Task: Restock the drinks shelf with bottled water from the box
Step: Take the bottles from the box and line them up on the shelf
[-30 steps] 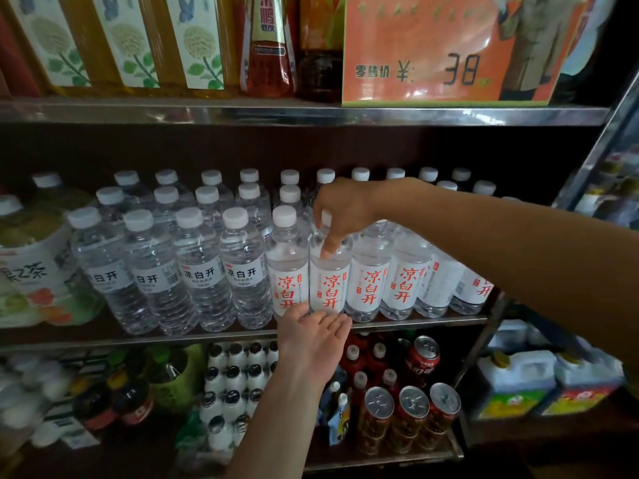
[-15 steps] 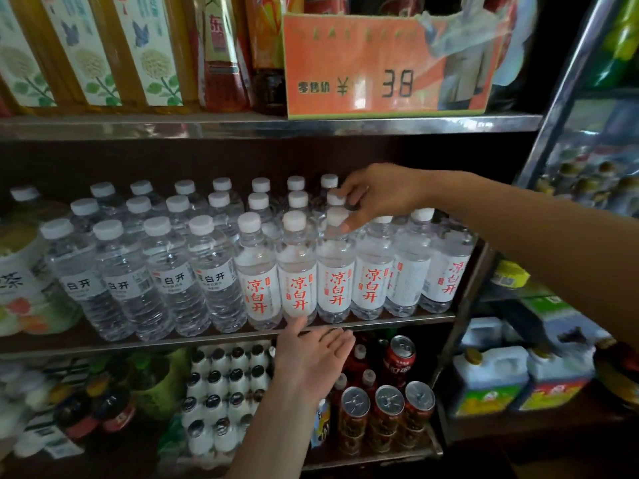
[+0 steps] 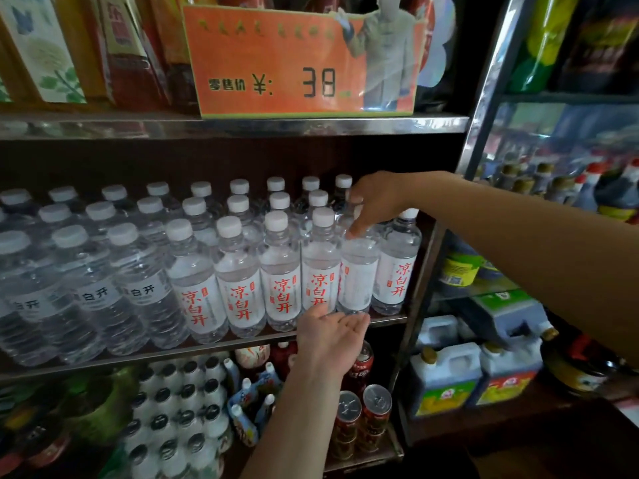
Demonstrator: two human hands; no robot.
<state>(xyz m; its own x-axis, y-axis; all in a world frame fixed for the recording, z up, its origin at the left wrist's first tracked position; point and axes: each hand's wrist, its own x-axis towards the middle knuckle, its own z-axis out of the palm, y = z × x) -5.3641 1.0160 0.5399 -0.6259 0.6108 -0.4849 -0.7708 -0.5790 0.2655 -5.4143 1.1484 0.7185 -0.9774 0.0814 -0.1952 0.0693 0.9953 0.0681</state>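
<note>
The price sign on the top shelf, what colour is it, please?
Orange, clearest in the head view: price sign.

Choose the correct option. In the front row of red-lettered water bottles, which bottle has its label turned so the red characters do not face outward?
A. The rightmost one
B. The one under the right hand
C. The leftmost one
B: the bottle gripped at its top by the right hand shows mostly plain white label, while its neighbours show red characters.

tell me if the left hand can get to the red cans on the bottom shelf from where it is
Probably yes. The left hand hovers open at the water shelf's front edge, and the red cans stand just below it at the front of the lower shelf, with nothing seen between them.
</note>
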